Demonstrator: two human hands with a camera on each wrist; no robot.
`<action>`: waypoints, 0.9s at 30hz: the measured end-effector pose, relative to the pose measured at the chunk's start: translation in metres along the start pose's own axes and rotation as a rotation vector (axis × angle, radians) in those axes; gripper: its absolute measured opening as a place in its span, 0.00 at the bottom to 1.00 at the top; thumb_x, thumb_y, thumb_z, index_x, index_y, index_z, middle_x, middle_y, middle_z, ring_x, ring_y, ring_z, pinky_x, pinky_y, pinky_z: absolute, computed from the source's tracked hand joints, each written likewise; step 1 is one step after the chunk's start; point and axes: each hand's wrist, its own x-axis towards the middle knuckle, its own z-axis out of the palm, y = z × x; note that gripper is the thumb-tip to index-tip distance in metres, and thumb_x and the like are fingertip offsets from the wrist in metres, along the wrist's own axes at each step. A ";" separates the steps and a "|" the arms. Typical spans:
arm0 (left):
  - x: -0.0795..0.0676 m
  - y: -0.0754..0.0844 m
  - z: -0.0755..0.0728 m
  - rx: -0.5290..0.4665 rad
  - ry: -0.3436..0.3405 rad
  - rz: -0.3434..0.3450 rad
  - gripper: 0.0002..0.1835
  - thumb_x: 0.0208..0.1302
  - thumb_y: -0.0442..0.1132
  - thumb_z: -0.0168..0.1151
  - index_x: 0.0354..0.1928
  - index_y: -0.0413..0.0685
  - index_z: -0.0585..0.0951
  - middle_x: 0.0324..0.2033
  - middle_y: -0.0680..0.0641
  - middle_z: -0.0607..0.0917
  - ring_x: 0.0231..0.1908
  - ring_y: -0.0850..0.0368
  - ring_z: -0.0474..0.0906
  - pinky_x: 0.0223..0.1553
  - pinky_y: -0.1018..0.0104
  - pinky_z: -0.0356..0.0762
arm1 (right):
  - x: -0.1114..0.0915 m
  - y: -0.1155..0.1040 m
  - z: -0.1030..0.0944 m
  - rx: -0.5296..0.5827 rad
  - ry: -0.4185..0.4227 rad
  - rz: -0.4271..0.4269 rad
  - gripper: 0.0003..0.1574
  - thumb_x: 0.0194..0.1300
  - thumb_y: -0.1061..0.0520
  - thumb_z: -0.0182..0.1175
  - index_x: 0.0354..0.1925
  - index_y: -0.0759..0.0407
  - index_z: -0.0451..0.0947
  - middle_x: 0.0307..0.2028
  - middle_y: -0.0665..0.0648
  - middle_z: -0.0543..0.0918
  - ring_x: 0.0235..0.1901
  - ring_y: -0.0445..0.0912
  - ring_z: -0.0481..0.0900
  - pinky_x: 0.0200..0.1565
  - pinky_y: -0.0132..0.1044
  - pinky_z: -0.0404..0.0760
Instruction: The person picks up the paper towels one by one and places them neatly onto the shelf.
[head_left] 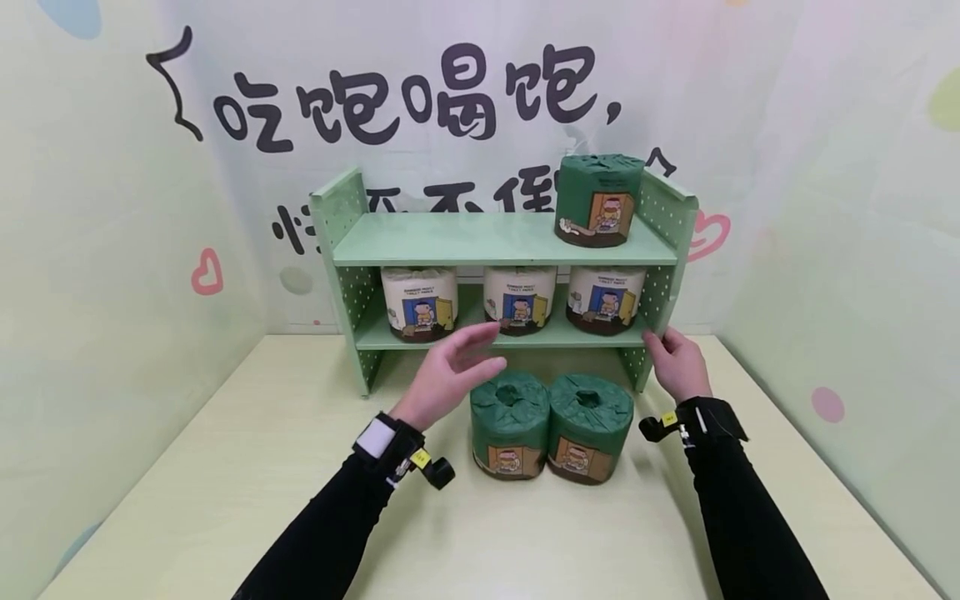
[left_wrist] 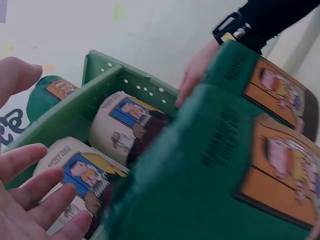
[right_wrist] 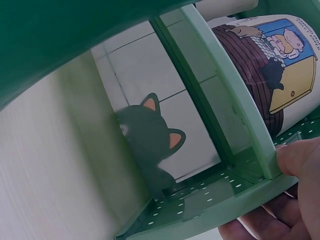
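Observation:
A light green two-tier shelf (head_left: pixel 480 242) stands on the table. With the thumb at the front and the fingers behind the side panel, my right hand (head_left: pixel 678 367) grips its right edge, as the right wrist view also shows. My left hand (head_left: pixel 453 375) holds nothing; its fingers are spread in front of the lower tier. Just to its right, two green-wrapped toilet paper rolls, a left one (head_left: pixel 512 429) and a right one (head_left: pixel 588 429), stand side by side on the table before the shelf. Another green roll (head_left: pixel 600 200) sits at the right end of the top tier.
Three white-wrapped toilet paper rolls stand on the lower tier: left (head_left: pixel 420 304), middle (head_left: pixel 520 300) and right (head_left: pixel 606 300). A pale table (head_left: pixel 247 467) lies under everything. Behind the shelf is a printed wall (head_left: pixel 450 25), with side walls left and right.

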 end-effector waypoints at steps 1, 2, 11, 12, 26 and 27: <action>-0.003 -0.004 -0.001 -0.011 0.000 -0.012 0.31 0.70 0.35 0.62 0.70 0.37 0.64 0.66 0.39 0.67 0.61 0.48 0.66 0.62 0.47 0.64 | 0.000 0.000 0.000 0.001 0.000 0.002 0.30 0.78 0.44 0.48 0.64 0.65 0.72 0.53 0.68 0.79 0.50 0.59 0.75 0.47 0.55 0.73; -0.006 -0.008 -0.001 -0.024 0.001 -0.023 0.31 0.70 0.35 0.62 0.71 0.37 0.63 0.67 0.39 0.66 0.61 0.48 0.65 0.63 0.47 0.63 | 0.000 0.000 0.000 0.001 -0.002 0.003 0.30 0.78 0.44 0.48 0.64 0.64 0.72 0.53 0.68 0.79 0.50 0.58 0.75 0.47 0.54 0.73; -0.016 -0.042 -0.005 -0.105 -0.015 -0.054 0.35 0.69 0.38 0.63 0.72 0.35 0.60 0.68 0.40 0.64 0.66 0.44 0.58 0.64 0.44 0.60 | 0.000 -0.002 0.000 0.008 -0.003 0.013 0.30 0.78 0.42 0.48 0.61 0.63 0.75 0.48 0.67 0.81 0.43 0.55 0.74 0.40 0.45 0.69; -0.016 -0.045 -0.005 -0.108 -0.013 -0.057 0.35 0.69 0.39 0.63 0.72 0.36 0.60 0.68 0.41 0.64 0.66 0.44 0.58 0.64 0.45 0.60 | 0.000 -0.003 -0.001 0.009 0.000 0.011 0.30 0.78 0.42 0.48 0.61 0.63 0.75 0.47 0.67 0.81 0.43 0.55 0.74 0.39 0.44 0.69; -0.020 -0.076 0.004 -0.014 -0.101 -0.262 0.48 0.59 0.39 0.73 0.76 0.53 0.55 0.66 0.36 0.65 0.59 0.48 0.68 0.62 0.42 0.62 | 0.000 0.000 -0.001 0.006 0.001 0.018 0.31 0.78 0.41 0.48 0.62 0.63 0.75 0.50 0.67 0.80 0.44 0.56 0.74 0.39 0.45 0.69; -0.021 -0.081 0.005 -0.014 -0.104 -0.272 0.49 0.58 0.39 0.74 0.76 0.56 0.54 0.65 0.34 0.65 0.58 0.47 0.69 0.62 0.41 0.62 | -0.001 0.000 -0.001 0.008 0.000 0.017 0.31 0.78 0.41 0.48 0.62 0.63 0.74 0.51 0.67 0.80 0.46 0.56 0.74 0.41 0.46 0.70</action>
